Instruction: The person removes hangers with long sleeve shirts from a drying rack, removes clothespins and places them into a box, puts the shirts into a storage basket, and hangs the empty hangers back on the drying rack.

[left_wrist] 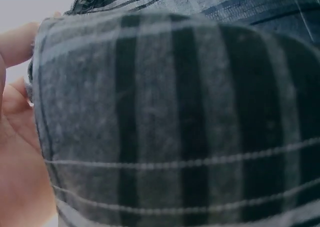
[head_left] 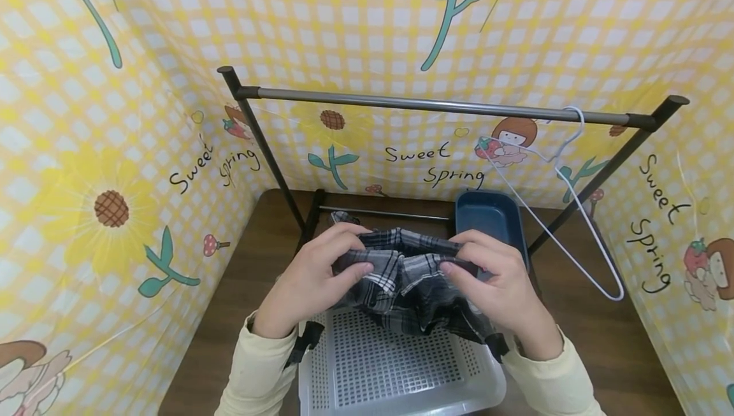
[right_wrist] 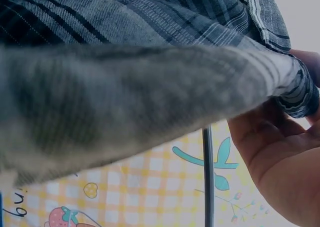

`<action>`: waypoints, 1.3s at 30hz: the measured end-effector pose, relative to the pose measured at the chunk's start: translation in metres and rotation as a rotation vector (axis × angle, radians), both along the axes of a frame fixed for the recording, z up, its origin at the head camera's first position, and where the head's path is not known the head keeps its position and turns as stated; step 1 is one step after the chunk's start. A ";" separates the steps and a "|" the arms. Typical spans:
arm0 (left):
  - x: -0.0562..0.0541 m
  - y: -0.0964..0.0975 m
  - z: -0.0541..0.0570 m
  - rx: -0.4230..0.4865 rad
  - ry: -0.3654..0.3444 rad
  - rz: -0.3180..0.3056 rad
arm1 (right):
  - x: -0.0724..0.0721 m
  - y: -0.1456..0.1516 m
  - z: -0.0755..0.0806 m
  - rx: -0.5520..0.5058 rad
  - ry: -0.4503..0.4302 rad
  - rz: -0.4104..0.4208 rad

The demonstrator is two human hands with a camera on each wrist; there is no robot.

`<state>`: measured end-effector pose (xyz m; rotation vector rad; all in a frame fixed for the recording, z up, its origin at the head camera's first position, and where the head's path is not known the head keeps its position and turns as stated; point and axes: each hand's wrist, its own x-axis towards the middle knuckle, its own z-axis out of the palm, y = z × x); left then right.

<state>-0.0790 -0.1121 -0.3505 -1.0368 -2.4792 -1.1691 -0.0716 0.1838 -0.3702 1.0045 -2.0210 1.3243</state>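
A black, grey and white plaid shirt [head_left: 395, 301] hangs bunched between both hands, over a white perforated basket [head_left: 395, 397]. My left hand [head_left: 315, 272] pinches its upper edge on the left, thumb in front and fingers behind. On the opposite side my right hand [head_left: 499, 276] pinches the same edge in a like manner. Two pointed, collar-like flaps face me in the middle. In the left wrist view the plaid cloth [left_wrist: 160, 112] covers most of the picture. A fold of blurred cloth [right_wrist: 140, 97] crosses the right wrist view, partly hiding the fingers.
Behind the hands stands a clothes rack with a metal bar [head_left: 401, 102]. A white hanger [head_left: 564, 225] hangs at its right end. A blue bin [head_left: 490, 202] sits behind my right hand on the brown table [head_left: 223, 314]. Yellow checked curtains [head_left: 355, 27] surround the table.
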 end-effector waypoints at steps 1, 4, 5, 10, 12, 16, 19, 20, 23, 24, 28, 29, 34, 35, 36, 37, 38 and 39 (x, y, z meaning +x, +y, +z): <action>0.000 0.000 0.000 0.005 -0.003 -0.001 | 0.000 0.000 0.000 -0.002 -0.001 0.007; 0.000 0.000 -0.001 0.031 -0.006 -0.014 | -0.001 -0.001 -0.001 -0.007 0.000 0.022; 0.000 0.001 -0.001 0.042 -0.006 -0.022 | -0.001 -0.002 -0.002 -0.007 0.002 0.026; 0.000 0.004 -0.001 0.084 -0.007 -0.039 | -0.001 -0.003 -0.002 -0.007 0.001 0.043; 0.000 0.005 -0.001 0.087 -0.009 -0.031 | 0.000 -0.003 -0.001 -0.007 -0.021 0.046; 0.000 0.006 -0.002 0.075 -0.025 -0.011 | 0.003 -0.003 0.002 0.023 -0.108 0.009; -0.001 0.007 -0.003 0.061 -0.033 -0.006 | 0.006 -0.003 0.004 0.054 -0.164 -0.030; -0.001 0.007 -0.003 0.056 -0.033 -0.001 | 0.007 -0.003 0.005 0.061 -0.179 -0.038; 0.000 0.009 -0.002 0.025 -0.008 0.036 | 0.008 -0.002 0.006 0.091 -0.240 -0.059; 0.000 0.010 -0.002 0.009 0.002 0.054 | 0.008 -0.002 0.006 0.108 -0.263 -0.065; 0.001 0.014 0.000 -0.090 -0.013 0.130 | 0.008 -0.001 0.007 0.214 -0.344 -0.098; 0.001 0.014 0.001 -0.118 -0.033 0.139 | 0.008 -0.001 0.007 0.240 -0.357 -0.102; -0.001 0.016 0.004 -0.251 -0.096 0.158 | 0.007 -0.001 0.007 0.316 -0.382 -0.111; -0.001 0.016 0.004 -0.274 -0.087 0.159 | 0.006 -0.002 0.006 0.320 -0.384 -0.111; -0.002 0.016 0.004 -0.297 -0.076 0.164 | 0.006 -0.002 0.006 0.324 -0.387 -0.111; -0.002 0.016 0.004 -0.317 -0.063 0.167 | 0.006 -0.003 0.007 0.325 -0.391 -0.110; -0.003 0.017 0.004 -0.337 -0.050 0.174 | 0.006 -0.003 0.007 0.323 -0.393 -0.110; -0.003 0.017 0.005 -0.355 -0.043 0.179 | 0.006 -0.004 0.007 0.322 -0.396 -0.107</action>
